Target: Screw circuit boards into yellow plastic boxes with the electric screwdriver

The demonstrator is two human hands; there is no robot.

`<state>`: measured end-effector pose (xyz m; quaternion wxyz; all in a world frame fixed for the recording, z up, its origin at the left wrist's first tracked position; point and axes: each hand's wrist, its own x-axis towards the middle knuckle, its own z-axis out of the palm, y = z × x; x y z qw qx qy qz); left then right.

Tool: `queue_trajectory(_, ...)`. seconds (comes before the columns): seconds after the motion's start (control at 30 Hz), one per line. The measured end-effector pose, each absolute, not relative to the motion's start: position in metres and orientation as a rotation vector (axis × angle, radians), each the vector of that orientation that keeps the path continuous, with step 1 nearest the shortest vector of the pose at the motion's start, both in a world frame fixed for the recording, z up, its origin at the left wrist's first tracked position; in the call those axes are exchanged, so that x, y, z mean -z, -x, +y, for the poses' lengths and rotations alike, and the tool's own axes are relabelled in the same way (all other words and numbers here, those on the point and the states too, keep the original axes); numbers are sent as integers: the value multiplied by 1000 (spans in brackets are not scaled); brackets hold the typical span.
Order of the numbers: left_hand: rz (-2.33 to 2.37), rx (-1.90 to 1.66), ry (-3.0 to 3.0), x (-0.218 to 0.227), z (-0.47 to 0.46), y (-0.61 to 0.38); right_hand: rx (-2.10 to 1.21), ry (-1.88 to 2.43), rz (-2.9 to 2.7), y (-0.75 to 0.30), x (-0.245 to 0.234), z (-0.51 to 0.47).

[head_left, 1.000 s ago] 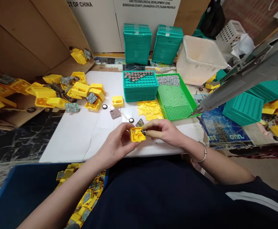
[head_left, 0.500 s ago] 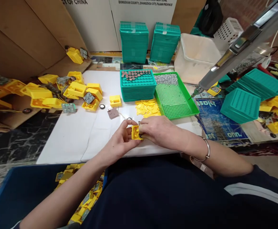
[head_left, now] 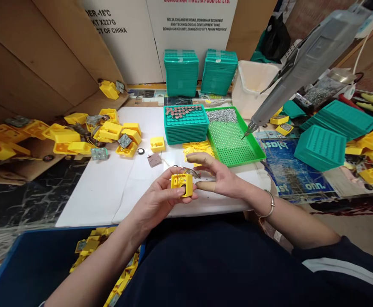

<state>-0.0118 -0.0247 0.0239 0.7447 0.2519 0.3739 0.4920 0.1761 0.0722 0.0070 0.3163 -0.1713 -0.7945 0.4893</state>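
Observation:
My left hand (head_left: 160, 197) is closed round a small yellow plastic housing (head_left: 181, 183), held just above the near edge of the white table top (head_left: 109, 187). My right hand (head_left: 216, 178) hovers right beside the housing with its fingers spread; the forefinger stretches over a small grey circuit board with thin wires (head_left: 191, 171) that sticks out of the housing. A metal bangle sits on my right wrist.
A heap of yellow housings (head_left: 87, 132) lies at the left. Teal tray stacks (head_left: 185, 123), a green tray of screws (head_left: 234, 138) and small yellow plates (head_left: 202, 148) stand beyond my hands. A hanging electric screwdriver (head_left: 301, 68) points down at the right. A blue bin (head_left: 45, 264) holds finished parts.
My right hand has come off the housing and spread its fingers. My left hand has turned the housing and lifted it a little. The screwdriver has swung upward in view.

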Motion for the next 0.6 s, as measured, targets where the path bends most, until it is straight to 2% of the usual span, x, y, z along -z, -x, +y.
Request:
queue_trajectory(0.13, 824, -1030, -523, -25, -26, 10, -1262, 349, -1986, -174, -10, 69)
queue_trajectory(0.4, 1052, -1256, -581, -20, -25, -4, -416, 217, -2170, -179, -19, 47)
queue_trajectory(0.6, 976, -1217, -592, -25, -28, 1, -230, 167, -2239, -181, -15, 44)
